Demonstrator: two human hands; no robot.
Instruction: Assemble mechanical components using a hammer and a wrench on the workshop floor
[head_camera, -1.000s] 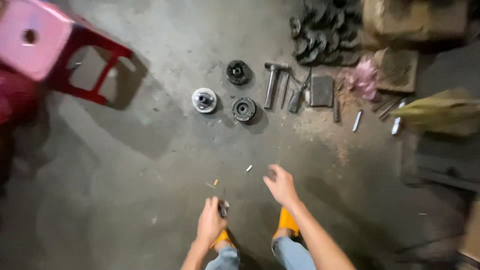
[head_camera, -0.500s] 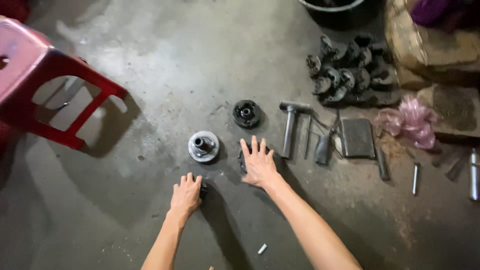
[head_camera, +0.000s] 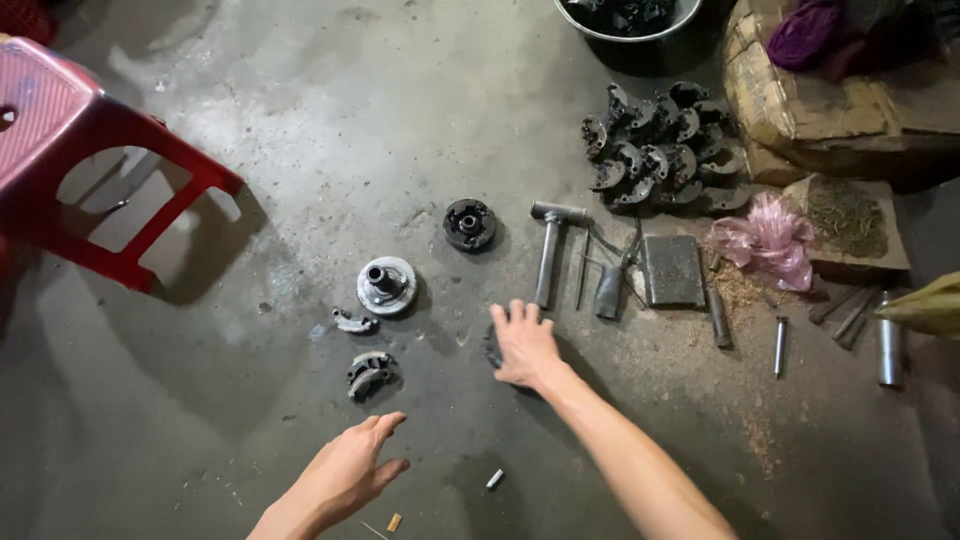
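My right hand (head_camera: 524, 344) lies palm down on the concrete floor over a dark round metal part (head_camera: 492, 349) that shows only at its left edge. My left hand (head_camera: 350, 471) hovers open and holds nothing, just below a curved shoe piece (head_camera: 368, 371). A second small shoe piece (head_camera: 354, 322) lies a little higher. Beyond it stands a shiny round hub (head_camera: 386, 285), and a dark round disc (head_camera: 469, 224) sits further back. A hammer (head_camera: 549, 254) lies right of my right hand's fingertips.
A red plastic stool (head_camera: 70, 150) stands at the left. A pile of dark metal shoes (head_camera: 655, 150), a flat metal block (head_camera: 672, 270), a pink bag (head_camera: 768, 238), loose rods (head_camera: 779, 346), a basin (head_camera: 625, 22) and worn cardboard boxes (head_camera: 830, 110) fill the right.
The view closed in on the parts. My left hand drew back from the floor and two shoe pieces now lie where it was. My right hand stays down over the dark part.
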